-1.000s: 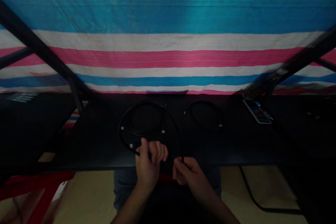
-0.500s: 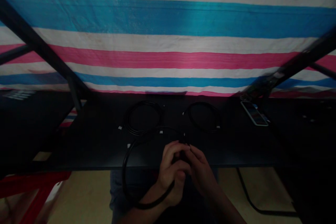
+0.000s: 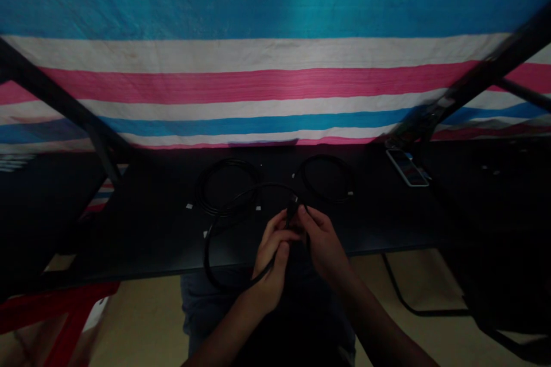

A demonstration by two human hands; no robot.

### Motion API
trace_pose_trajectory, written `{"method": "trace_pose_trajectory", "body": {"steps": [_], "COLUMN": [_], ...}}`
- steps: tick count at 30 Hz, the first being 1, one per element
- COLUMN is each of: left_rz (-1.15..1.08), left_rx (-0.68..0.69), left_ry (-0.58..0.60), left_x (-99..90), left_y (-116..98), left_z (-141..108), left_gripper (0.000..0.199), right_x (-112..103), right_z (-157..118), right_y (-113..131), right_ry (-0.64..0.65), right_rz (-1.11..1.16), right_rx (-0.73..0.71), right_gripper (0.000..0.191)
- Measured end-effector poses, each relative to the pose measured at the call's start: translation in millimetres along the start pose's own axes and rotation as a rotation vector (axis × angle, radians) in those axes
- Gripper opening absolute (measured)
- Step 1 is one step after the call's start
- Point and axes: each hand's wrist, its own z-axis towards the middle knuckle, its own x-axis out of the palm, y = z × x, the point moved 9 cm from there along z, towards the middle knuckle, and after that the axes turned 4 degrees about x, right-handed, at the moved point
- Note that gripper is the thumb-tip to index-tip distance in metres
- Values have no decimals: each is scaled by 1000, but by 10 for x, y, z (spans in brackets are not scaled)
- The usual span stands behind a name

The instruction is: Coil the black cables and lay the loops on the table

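A black cable [image 3: 207, 258] loops out to the left from between my hands, over the table's front edge. My left hand [image 3: 272, 255] is closed on it, with the cable running under the thumb. A dark plug with a metal tip [image 3: 293, 202] sticks up between the fingers of both hands. My right hand [image 3: 322, 236] pinches a stretch of the cable close beside the plug. Behind the held loop lies a coiled black cable [image 3: 200, 183] with pale ends. Another coiled cable [image 3: 302, 175] rests farther right. Dim light hides the finer detail between my fingers.
A phone [image 3: 408, 168] lies at the right of the black table [image 3: 142, 241]. Dark slanted frame bars [image 3: 55, 92] stand at both sides, before a striped plastic sheet [image 3: 275, 86]. A red stool [image 3: 64, 304] is at lower left.
My hands have moved slightly apart at the fingertips, and the plug now shows between them. The held loop has shifted with my left hand. The whole view has tilted downward a little.
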Motion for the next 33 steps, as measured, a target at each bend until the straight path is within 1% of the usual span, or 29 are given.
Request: {"method": "trace_pose_trajectory", "body": {"steps": [3, 5, 7, 9, 11, 13, 14, 16, 17, 19, 21, 24, 26, 28, 30, 32, 33], "left_rz": [-32, -66, -126, -228, -377, -574, -679, -872, -934, -977, -952, -928, -942, -973, -1024, -1092, -1124], "left_rx": [-19, -80, -160, -223, -257, -271, -276, -299, -314, -336, -334, -328, -352, -399, -443, -485, -508], "left_ry": [61, 92, 86, 43, -24, -132, -187, -261, -269, -252, -245, -268, -263, -204, -141, -150, -183], "left_x": [52, 49, 18, -5, 16, 57, 86, 171, 219, 290, 300, 286, 334, 453, 567, 594, 567], "left_y": [17, 83, 177, 261, 315, 349, 362, 389, 396, 401, 401, 400, 389, 352, 296, 272, 280], "left_z": [28, 30, 24, 21, 31, 47, 54, 60, 61, 61, 61, 61, 53, 35, 10, -9, -11], "left_gripper": [39, 39, 40, 40, 36, 26, 26, 34, 34, 28, 26, 25, 20, 25, 33, 37, 38], "right_x": [-58, -77, -71, -71, -96, -112, -102, -50, -15, 47, 120, 253, 330, 410, 507, 533, 495], "right_z": [34, 59, 82, 100, 108, 103, 99, 99, 102, 112, 129, 161, 195, 241, 272, 280, 280], "right_y": [-14, 0, 44, 96, 158, 188, 186, 172, 174, 219, 284, 382, 461, 579, 685, 720, 714], "right_ry": [-42, -19, 27, 37, -23, -101, -127, -143, -135, -108, -51, 53, 99, 165, 277, 351, 342], "right_rz": [9, -19, -100, -163, -145, -57, -18, 20, 24, 46, 118, 243, 264, 173, -39, -274, -364], "right_rx": [21, 36, 29, 4, -55, -104, -114, -101, -88, -70, -39, 25, 34, -18, -96, -164, -193], "right_gripper": [49, 51, 51, 51, 49, 45, 43, 39, 38, 35, 32, 24, 20, 17, 18, 25, 29]}}
